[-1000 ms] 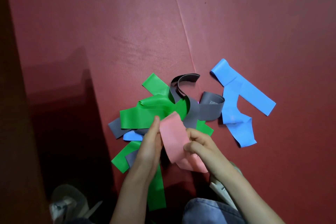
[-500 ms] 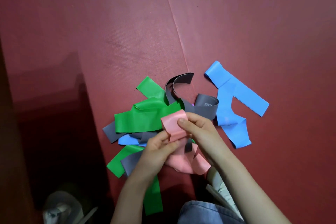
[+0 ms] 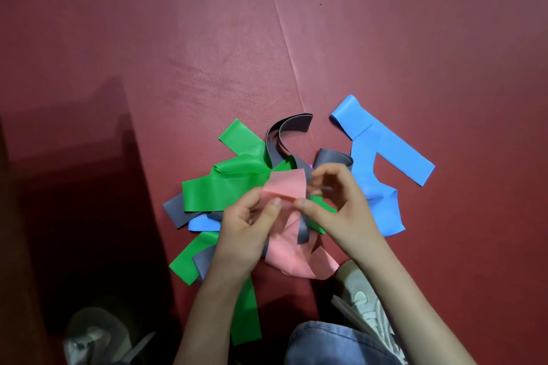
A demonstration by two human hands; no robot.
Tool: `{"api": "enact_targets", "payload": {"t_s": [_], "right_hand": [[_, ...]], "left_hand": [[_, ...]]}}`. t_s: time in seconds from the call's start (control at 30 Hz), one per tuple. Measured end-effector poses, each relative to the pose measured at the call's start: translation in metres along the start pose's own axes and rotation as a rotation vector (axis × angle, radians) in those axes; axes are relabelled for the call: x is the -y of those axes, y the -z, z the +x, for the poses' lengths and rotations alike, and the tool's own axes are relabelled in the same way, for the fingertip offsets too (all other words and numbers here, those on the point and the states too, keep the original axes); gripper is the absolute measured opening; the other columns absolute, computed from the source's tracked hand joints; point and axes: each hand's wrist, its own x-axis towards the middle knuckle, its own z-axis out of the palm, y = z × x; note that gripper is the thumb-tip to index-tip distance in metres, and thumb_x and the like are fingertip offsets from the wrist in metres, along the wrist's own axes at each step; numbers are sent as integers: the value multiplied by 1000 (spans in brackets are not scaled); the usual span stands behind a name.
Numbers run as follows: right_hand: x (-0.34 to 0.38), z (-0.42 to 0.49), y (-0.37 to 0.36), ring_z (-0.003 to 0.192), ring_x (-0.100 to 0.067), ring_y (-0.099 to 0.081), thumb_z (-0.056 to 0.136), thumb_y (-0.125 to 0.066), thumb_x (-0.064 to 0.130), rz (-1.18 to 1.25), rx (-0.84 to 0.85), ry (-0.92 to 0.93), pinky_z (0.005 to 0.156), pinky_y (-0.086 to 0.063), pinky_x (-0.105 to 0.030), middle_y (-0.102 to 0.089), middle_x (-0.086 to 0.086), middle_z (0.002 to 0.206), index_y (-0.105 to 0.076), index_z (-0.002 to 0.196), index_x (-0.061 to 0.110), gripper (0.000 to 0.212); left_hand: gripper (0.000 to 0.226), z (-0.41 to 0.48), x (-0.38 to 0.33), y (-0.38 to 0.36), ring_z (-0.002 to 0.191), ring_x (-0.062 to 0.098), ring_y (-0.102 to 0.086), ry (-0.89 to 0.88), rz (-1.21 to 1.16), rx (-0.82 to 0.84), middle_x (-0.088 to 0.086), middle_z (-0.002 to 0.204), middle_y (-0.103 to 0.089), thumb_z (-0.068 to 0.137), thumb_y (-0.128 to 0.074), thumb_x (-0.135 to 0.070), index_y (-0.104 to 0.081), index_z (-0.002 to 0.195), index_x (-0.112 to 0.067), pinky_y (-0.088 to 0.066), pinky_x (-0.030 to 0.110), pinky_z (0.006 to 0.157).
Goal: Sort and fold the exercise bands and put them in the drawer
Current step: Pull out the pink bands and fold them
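Note:
A pink band (image 3: 289, 187) is held up over a tangled heap of bands on the red mat (image 3: 207, 53). My left hand (image 3: 247, 231) pinches its near left edge between thumb and fingers. My right hand (image 3: 335, 201) pinches its near right edge with the thumb, its other fingers curled behind the band. The pink band's lower loop (image 3: 293, 261) trails down onto the mat. Green bands (image 3: 222, 191), grey bands (image 3: 281, 135) and a small blue piece (image 3: 201, 224) lie beneath. A larger blue band (image 3: 382, 157) lies apart on the right.
My knee in blue jeans (image 3: 332, 344) and a light sneaker (image 3: 361, 296) are at the bottom right. Another shoe (image 3: 95, 335) sits bottom left in dark shadow. A dark brown edge (image 3: 12, 246) runs down the left side. No drawer is in view.
The pink band's top fold has been lifted and spread wider. My right hand shifted from gripping its top to its right edge, and my left hand moved up to its left edge.

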Motion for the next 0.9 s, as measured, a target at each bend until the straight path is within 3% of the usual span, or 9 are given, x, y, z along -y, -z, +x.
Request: {"api": "enact_targets", "payload": {"t_s": [0.1, 0.27, 0.33, 0.4, 0.47, 0.53, 0.6, 0.77, 0.9], "right_hand": [[2, 1, 2, 101, 3, -51, 72, -66, 31, -249, 22, 220, 90, -37, -10, -52, 14, 104, -62, 97, 29, 25], [10, 2, -1, 102, -5, -58, 80, -58, 23, -334, 12, 304, 99, -40, -22, -62, 15, 96, -65, 84, 21, 9], [14, 0, -1, 86, -4, -62, 80, -56, 26, -296, 75, 256, 102, -38, -20, -62, 24, 83, -61, 82, 28, 7], [19, -3, -2, 66, -4, -60, 77, -56, 28, -167, 126, 153, 81, -47, -14, -64, 17, 65, -59, 74, 33, 7], [25, -4, -3, 54, -6, -53, 76, -63, 23, 16, 146, 76, 55, -45, -14, -59, -4, 57, -60, 73, 33, 11], [32, -1, -4, 46, -3, -47, 77, -64, 12, 160, 143, 15, 44, -38, -11, -54, 3, 50, -61, 75, 27, 16], [33, 0, -7, 48, 3, -48, 78, -64, 8, 189, 85, 40, 48, -38, -7, -56, 12, 51, -58, 80, 25, 18], [13, 4, -21, 69, 3, -49, 77, -42, 45, 23, -90, 30, 69, -40, -12, -53, 14, 72, -55, 80, 32, 19], [2, 14, -11, 83, 2, -60, 92, -25, 49, 220, 106, -219, 81, -45, -13, -64, 0, 96, -64, 77, 26, 48]], "left_hand": [[11, 0, -3, -2, 61, -7, -59, -23, 1, 20, -15, 63, -69, 71, -53, -12, -62, 76, -17, -48, 9, 61], [41, -2, -1, 3, 97, -7, -55, -99, 242, -53, -16, 99, -61, 53, -69, -32, -53, 90, -32, -40, 13, 91], [55, -3, -6, 7, 122, -15, -33, -151, 392, -60, -21, 127, -40, 51, -65, -41, -45, 102, -41, -23, 3, 100], [59, -2, -13, 9, 130, -20, -16, -169, 465, 48, -32, 136, -27, 53, -64, -44, -43, 108, -49, -14, -3, 101], [48, 0, -21, 10, 126, -20, -27, -113, 434, 184, -38, 124, -45, 55, -63, -45, -53, 101, -51, -22, 4, 105], [29, 1, -25, 8, 98, -13, -56, 10, 290, 266, -29, 94, -67, 56, -64, -43, -68, 85, -46, -44, 12, 88], [16, 0, -25, 3, 73, -9, -60, 74, 207, 250, -23, 73, -70, 62, -65, -37, -71, 76, -43, -50, 13, 71], [24, -2, -31, -1, 67, -15, -60, 11, 180, 135, -28, 63, -67, 86, -54, -10, -63, 79, -31, -44, 2, 64], [27, -7, -42, 1, 63, -14, -61, -1, 170, 110, -25, 58, -67, 84, -52, -4, -62, 73, -26, -45, 3, 60]]}}
